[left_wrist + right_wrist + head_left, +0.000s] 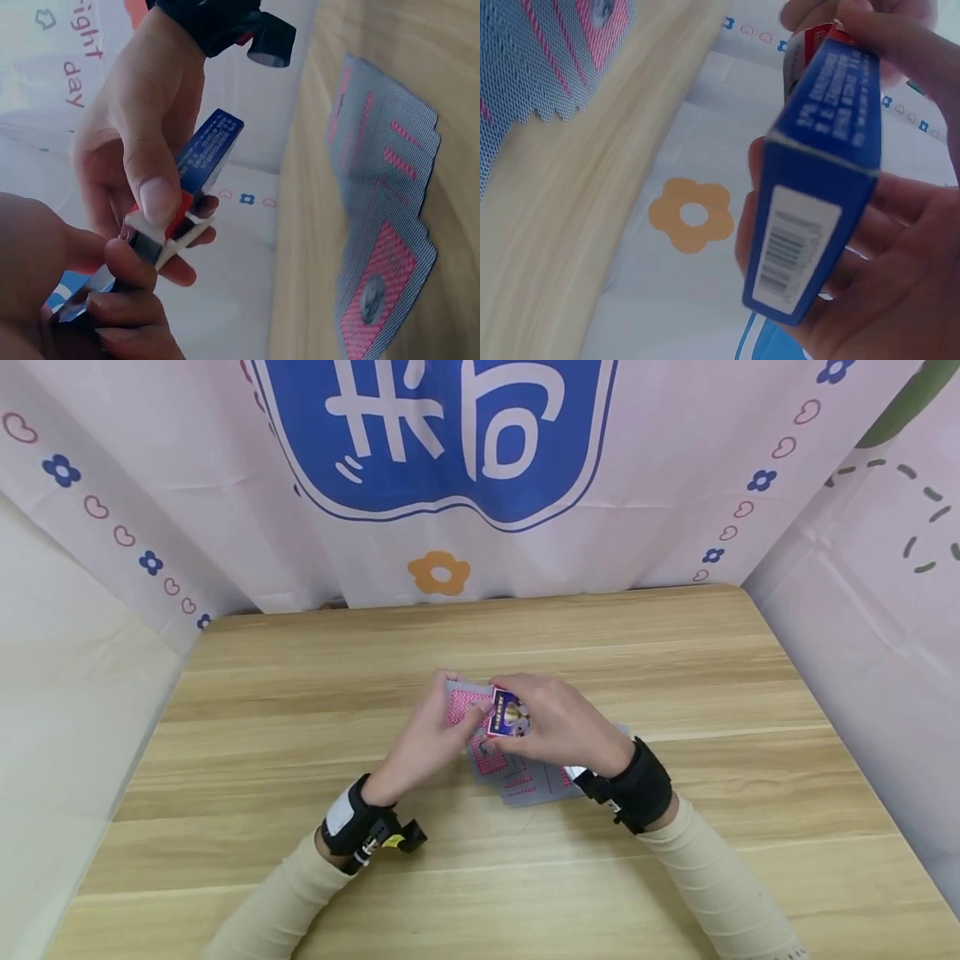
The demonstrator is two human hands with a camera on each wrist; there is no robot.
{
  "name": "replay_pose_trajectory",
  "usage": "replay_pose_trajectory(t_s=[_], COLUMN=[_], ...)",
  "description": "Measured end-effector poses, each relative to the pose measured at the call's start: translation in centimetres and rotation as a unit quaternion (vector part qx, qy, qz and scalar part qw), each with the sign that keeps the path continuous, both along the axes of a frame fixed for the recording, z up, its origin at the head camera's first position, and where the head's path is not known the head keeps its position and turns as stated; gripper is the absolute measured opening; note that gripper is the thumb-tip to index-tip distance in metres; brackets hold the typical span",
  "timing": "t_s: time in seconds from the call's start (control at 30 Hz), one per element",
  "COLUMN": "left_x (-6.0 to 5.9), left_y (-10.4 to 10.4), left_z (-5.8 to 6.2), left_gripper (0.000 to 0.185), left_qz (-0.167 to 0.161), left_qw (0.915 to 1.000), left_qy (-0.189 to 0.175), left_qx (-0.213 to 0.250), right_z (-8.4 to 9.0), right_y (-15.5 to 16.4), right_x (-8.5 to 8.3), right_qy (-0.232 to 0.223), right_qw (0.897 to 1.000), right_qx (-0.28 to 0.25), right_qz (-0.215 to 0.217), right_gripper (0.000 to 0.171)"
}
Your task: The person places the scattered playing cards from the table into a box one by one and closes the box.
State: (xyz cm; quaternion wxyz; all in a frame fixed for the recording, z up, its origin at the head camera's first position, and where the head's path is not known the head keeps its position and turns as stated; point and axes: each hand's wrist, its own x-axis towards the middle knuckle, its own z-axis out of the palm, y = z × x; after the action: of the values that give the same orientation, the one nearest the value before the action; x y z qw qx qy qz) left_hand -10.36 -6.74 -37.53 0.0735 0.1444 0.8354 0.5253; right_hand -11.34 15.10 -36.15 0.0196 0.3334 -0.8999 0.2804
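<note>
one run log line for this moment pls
left hand: holds playing cards | right hand: grips blue card box | wood-grain table: overlapping patterned-back cards lie below hands

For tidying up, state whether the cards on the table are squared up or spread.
Spread: the left wrist view shows the cards overlapping, their edges staggered, on the table.

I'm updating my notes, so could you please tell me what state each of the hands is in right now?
Left hand: closed, holding pink-patterned cards.
Right hand: closed, holding the small blue box.
</note>
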Motion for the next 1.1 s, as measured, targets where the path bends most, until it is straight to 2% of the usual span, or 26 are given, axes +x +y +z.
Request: replay_pose_trajectory(t_s=[0.1,0.2,0.33,0.43,0.77,0.97,1.1], left_x=[-0.1,-0.3,-0.4,-0.3,0.4,0.5,-0.1], left_y=[0.0,-0.5,-1.0,-1.1,0.5,0.8,0.6], left_z=[0.0,0.3,0.7,0.9,-0.2,-0.7,-1.2], left_gripper=[0.032,0.028,0.029,0.028,0.020,0.023,0.030], left_qz=[-0.018,-0.003,0.039,0.049,-0.013,-0.020,-0.012], left_qw=[0.9995,0.9991,0.9987,0.9983,0.9995,0.9996,0.9995], left_qy=[-0.025,-0.038,-0.023,-0.007,0.003,-0.001,-0.011], left_qx=[-0.012,-0.017,-0.023,-0.029,-0.028,-0.021,-0.027], right_z=[-0.1,0.0,0.2,0.3,0.2,0.2,0.4], right_y=[0.0,0.2,0.5,0.6,0.1,0.1,0.3], right_x=[0.0,-0.1,-0.2,-0.2,0.1,0.1,0.1], right_qy=[-0.002,-0.001,-0.003,-0.003,0.011,0.013,0.003], right_qw=[1.000,1.000,1.000,1.000,1.000,1.000,1.000], right_qx=[0.002,0.000,-0.006,-0.006,-0.016,-0.018,-0.016], right_qz=[0.000,-0.015,-0.026,-0.028,-0.001,0.004,-0.007], right_gripper=[0.074,0.076,0.079,0.079,0.071,0.071,0.075])
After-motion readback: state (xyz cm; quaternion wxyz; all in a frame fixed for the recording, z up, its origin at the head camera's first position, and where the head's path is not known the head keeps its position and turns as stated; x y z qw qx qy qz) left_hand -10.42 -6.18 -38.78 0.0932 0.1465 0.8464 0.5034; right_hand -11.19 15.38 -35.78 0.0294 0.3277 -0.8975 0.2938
